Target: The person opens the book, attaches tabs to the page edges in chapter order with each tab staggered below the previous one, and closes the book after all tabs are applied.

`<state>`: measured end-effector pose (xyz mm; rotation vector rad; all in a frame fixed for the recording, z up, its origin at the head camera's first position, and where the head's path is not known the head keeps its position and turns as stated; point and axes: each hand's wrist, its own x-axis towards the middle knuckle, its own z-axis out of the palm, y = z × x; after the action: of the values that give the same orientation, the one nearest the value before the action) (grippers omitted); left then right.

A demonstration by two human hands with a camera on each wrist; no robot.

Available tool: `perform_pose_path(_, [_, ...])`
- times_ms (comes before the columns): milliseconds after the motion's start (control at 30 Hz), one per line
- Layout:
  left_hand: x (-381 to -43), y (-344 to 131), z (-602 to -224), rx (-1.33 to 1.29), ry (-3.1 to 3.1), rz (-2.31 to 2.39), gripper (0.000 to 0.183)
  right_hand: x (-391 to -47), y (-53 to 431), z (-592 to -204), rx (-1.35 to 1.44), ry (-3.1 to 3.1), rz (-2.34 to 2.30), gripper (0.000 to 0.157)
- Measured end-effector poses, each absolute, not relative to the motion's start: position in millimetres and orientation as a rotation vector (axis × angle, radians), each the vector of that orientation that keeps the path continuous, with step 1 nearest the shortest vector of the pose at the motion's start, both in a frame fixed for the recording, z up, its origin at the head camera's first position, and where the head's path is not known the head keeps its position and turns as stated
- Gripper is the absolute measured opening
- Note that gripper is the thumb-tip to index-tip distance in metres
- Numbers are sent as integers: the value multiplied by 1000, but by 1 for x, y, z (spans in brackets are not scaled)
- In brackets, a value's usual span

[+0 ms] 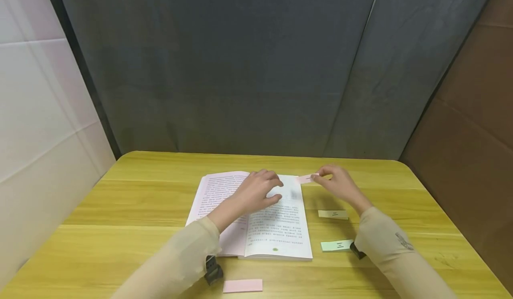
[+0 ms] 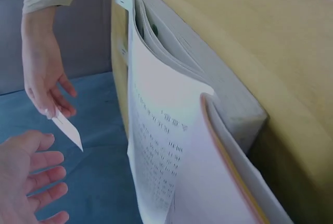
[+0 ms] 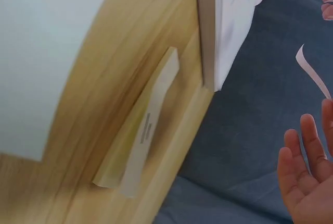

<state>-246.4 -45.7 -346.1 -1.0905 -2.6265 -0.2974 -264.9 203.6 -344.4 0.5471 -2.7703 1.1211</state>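
Note:
An open book (image 1: 276,230) lies on the table, its left page pinkish and its right page white, both printed. My right hand (image 1: 338,185) pinches a pink sticky note strip (image 1: 306,179) by one end, between thumb and fingers, at the book's upper right corner. A short dark stroke marks the strip; in the right wrist view the strip (image 3: 312,72) curls at its free end. Over the book's middle hovers my left hand (image 1: 259,193), fingers loosely bent and apart, holding nothing. The left wrist view shows this hand (image 2: 34,182) close to the strip (image 2: 68,131).
Right of the book lie a pale yellow sticky note pad (image 1: 326,214) with two strokes and a green one (image 1: 328,246) with three strokes, near my right wrist. A pink pad (image 1: 242,285) lies at the front. Dark cloth (image 1: 224,67) hangs behind the table.

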Motion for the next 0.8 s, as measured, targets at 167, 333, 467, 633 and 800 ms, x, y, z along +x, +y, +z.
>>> perform_pose_path(167, [-256, -33, -353, -1079, -2679, -254, 30, -272, 204, -353, 515, -2823, 1155, 22])
perform_pose_path(333, [-262, -24, -361, -1072, -2716, -208, 31, -279, 205, -363, 498, -2857, 1165, 23])
perform_pose_path(467, [-265, -19, -366, -1068, -2736, -178, 31, -284, 207, -372, 472, -2878, 1169, 24])
perform_pose_path(633, [-267, -13, -370, -1076, -2767, -142, 32, -287, 210, -378, 480, -2898, 1149, 25])
perform_pose_path(800, [-268, -6, -375, -1077, -2801, -112, 33, -288, 211, -380, 485, -2916, 1153, 25])
